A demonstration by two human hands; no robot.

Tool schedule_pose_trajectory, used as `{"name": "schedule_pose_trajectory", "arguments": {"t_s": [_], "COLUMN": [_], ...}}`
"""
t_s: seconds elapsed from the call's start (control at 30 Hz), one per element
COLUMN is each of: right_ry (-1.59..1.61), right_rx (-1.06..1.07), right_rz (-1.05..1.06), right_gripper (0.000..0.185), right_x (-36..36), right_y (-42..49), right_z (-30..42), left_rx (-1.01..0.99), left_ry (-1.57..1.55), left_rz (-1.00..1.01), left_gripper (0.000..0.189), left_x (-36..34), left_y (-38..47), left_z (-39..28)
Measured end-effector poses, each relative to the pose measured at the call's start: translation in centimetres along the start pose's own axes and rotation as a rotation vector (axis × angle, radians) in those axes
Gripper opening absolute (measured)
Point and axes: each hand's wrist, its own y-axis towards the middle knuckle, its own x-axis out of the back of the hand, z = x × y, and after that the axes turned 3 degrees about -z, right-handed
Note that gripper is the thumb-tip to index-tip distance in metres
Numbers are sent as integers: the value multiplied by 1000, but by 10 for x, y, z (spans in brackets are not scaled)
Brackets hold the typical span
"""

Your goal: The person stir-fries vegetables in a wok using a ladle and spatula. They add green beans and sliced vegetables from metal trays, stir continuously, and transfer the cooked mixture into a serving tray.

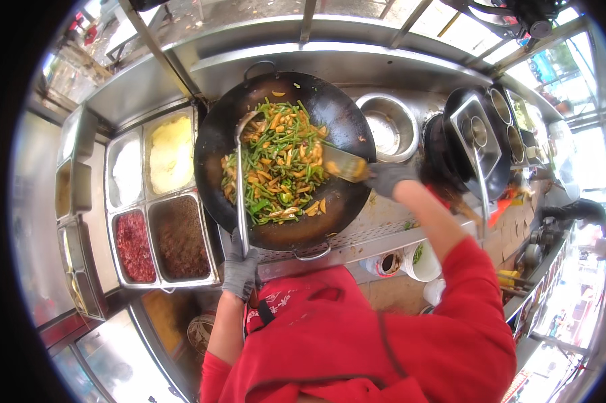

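A large black wok (350,113) holds a heap of green beans mixed with orange-brown strips (282,161). My left hand (241,269), in a grey glove, grips the handle of a metal ladle (240,196) at the wok's near left rim. The ladle's bowl end rests at the far left of the heap. My right hand (391,180), gloved too, is closed around a broad metal spatula (345,163) at the wok's right side, its blade against the heap's right edge. Some food sticks to the spatula, which looks slightly blurred.
Left of the wok stand metal trays with white grains, a yellow mash (172,153), red chopped food (135,247) and brown seasoning (179,237). A metal pot (388,126) stands to the right, then another black wok (502,166) holding a tray and ladle. Buckets (423,262) stand below the counter's edge.
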Motion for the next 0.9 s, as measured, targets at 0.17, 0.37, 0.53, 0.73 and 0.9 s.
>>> {"name": "schedule_pose_trajectory", "arguments": {"t_s": [0.17,0.37,0.53,0.73,0.9], "right_ry": [20,-22,59,-169,-384], "right_rx": [158,-67,171,214,158], "right_rz": [-230,-87,-190,-221,-327], "right_gripper": [41,49,50,51,51], "right_x": [-40,-19,-51,-75,-32], "right_y": [18,9,64,-48,-142], "right_z": [32,-45,30,45,49], "left_rx": [-335,-533,-153,-400,-364], "left_ry": [135,399,-55,493,971], "left_rz": [-52,-329,52,-95,-96], "left_gripper": [72,68,67,66,68], "left_x": [6,23,5,93,170], "left_y": [-44,-23,-9,-92,-160], "left_z": [14,-7,-24,32,9]}}
